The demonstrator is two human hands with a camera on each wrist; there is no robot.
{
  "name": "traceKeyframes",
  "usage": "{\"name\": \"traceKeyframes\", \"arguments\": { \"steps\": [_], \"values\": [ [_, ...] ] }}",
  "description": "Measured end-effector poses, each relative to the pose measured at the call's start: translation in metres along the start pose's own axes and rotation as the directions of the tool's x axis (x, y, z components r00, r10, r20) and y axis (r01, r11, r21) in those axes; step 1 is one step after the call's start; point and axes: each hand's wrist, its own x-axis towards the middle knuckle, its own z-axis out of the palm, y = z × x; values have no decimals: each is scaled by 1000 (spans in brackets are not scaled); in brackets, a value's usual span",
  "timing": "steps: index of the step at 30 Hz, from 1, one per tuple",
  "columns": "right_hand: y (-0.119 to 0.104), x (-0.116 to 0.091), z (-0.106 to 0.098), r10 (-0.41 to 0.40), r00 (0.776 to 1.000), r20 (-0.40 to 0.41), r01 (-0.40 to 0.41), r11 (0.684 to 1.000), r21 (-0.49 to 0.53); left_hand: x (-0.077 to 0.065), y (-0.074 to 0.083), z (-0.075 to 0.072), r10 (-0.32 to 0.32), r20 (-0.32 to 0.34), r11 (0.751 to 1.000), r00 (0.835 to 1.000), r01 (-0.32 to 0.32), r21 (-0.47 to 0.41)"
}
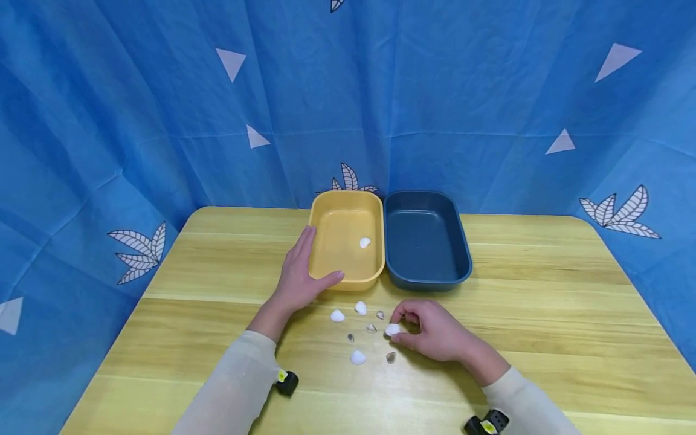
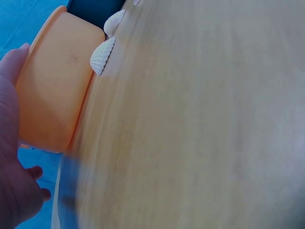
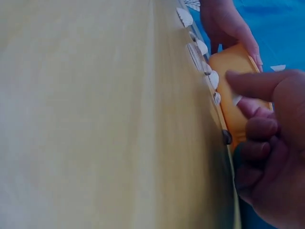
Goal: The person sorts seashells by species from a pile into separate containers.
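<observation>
My left hand [image 1: 298, 279] rests against the left side of the yellow tray [image 1: 347, 285], its fingers along the side wall and its thumb at the front rim. A white seashell [image 1: 365, 242] lies inside that tray. My right hand [image 1: 435, 332] pinches another white seashell [image 1: 393, 329] between thumb and forefinger, low over the table. Left of it lie white seashells, one nearer the front [image 1: 357, 357] and two by the tray. Small brownish shells, such as one by the right thumb [image 1: 391, 357], lie among them. In the right wrist view the fingers mostly hide the held shell.
A dark blue tray [image 1: 428, 284] stands against the right side of the yellow one. Both are near the back edge of the wooden table [image 1: 544, 290]. Behind it hangs a blue patterned curtain [image 1: 462, 90]. Black wrist cameras sit by both sleeves.
</observation>
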Motion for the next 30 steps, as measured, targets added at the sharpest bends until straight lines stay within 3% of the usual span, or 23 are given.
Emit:
{"name": "traceKeyframes", "arguments": {
  "steps": [5,17,30],
  "values": [
    [-9,2,-5,-21,1000,-10,22,999,45,0,0,0,6,-1,1000,1000,-6,5],
    [-36,17,-24,-119,986,-115,122,992,19,-1,1,-1,18,1,1000,1000,-18,5],
    [-53,51,-44,-160,957,-243,158,987,-31,-1,1,1,18,-9,1000,1000,-18,1]
  ]
}}
